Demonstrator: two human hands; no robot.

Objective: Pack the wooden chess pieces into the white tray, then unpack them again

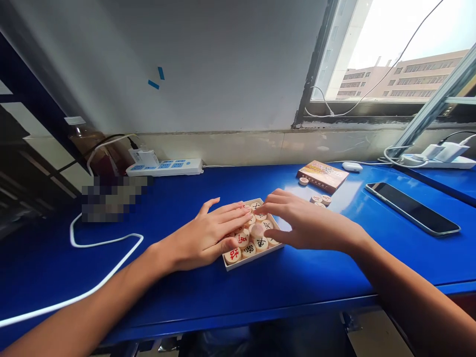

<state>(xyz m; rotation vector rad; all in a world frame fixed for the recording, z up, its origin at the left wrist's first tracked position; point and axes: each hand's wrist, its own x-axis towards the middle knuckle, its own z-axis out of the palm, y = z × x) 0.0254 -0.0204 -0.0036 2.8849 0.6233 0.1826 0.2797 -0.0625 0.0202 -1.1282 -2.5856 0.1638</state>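
Observation:
A shallow open box (243, 263) full of round wooden Chinese chess pieces (261, 243), marked with red or black characters, lies on the blue table. My left hand (213, 233) rests flat over the left part of the box, fingers stretched out and thumb apart. Over the far right part reaches my right hand (297, 218), its fingers bent and its thumb apart from them. I see no piece between them. The hands cover some of the pieces. Farther right, several loose chess pieces (326, 199) sit together, and another loose piece (304, 181) lies beside the printed box lid (322, 175).
A black phone (412, 208) lies on the right. A white earphone case (352, 167) is near the wall. Power strips (165, 167) stand at the back left and right. A white cable (107, 272) loops across the left side. A bottle (87, 144) stands at the left.

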